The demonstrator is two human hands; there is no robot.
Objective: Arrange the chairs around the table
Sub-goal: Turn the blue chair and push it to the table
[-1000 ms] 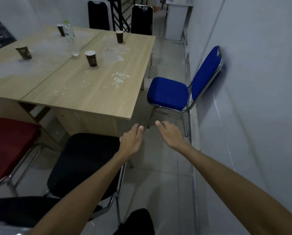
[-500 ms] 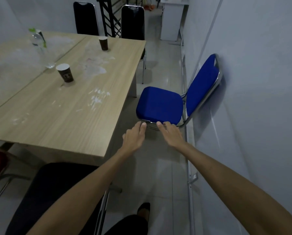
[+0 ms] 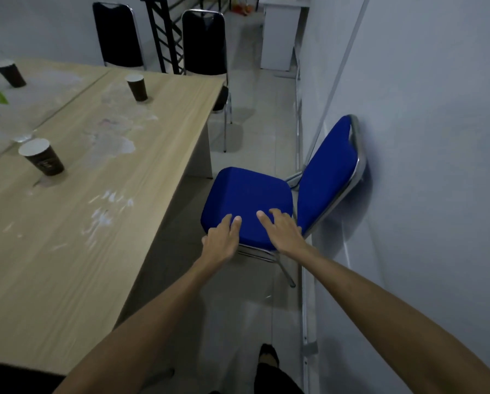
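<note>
A blue padded chair (image 3: 249, 194) with a chrome frame stands between the wooden table (image 3: 96, 223) and the right wall, its backrest leaning against the wall. My left hand (image 3: 222, 241) lies over the seat's near left corner, fingers straight on the cushion. My right hand (image 3: 283, 233) lies flat over the near right part of the seat, fingers spread. Both hands hold nothing. Two black chairs (image 3: 206, 44) stand at the table's far end, one (image 3: 117, 35) further left.
Three paper cups (image 3: 42, 157) stand on the table, one mid-table (image 3: 137, 86) and one far left (image 3: 10, 72). A white cabinet (image 3: 280, 35) stands down the narrow aisle, and a black stair railing (image 3: 167, 32) rises behind the chairs. My foot (image 3: 268, 354) is on the tiled floor.
I have walked forward along the table. Both hands have moved from in front of the blue seat's near edge to over the cushion. The black and red chairs have left the view.
</note>
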